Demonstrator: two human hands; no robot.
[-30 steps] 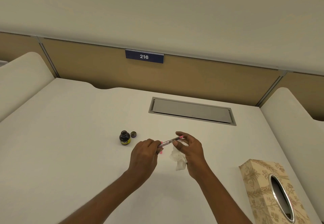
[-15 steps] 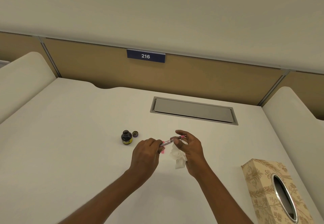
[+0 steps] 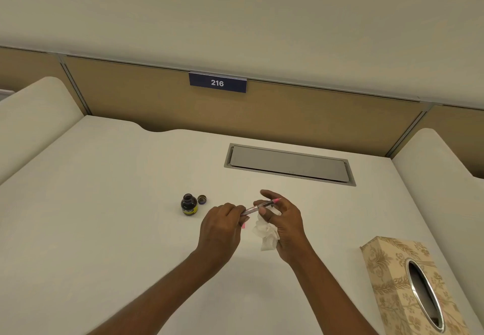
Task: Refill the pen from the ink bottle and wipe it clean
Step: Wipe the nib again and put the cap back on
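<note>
Head view, pen [image 3: 258, 206]: I see it held level above the desk [image 3: 104, 203], one end per hand, I judge for wiping.
Left hand [image 3: 221, 227]: fingers clenched round the pen's near end.
Right hand [image 3: 284, 226]: fingertips pinch the barrel; crumpled tissue [image 3: 265, 232] tucked in the palm.
Ink bottle [image 3: 189, 205]: uncapped, left of the hands; cap [image 3: 202, 199] beside it.
Tissue box [image 3: 413, 285]: right, well apart; nothing obstructs.
</note>
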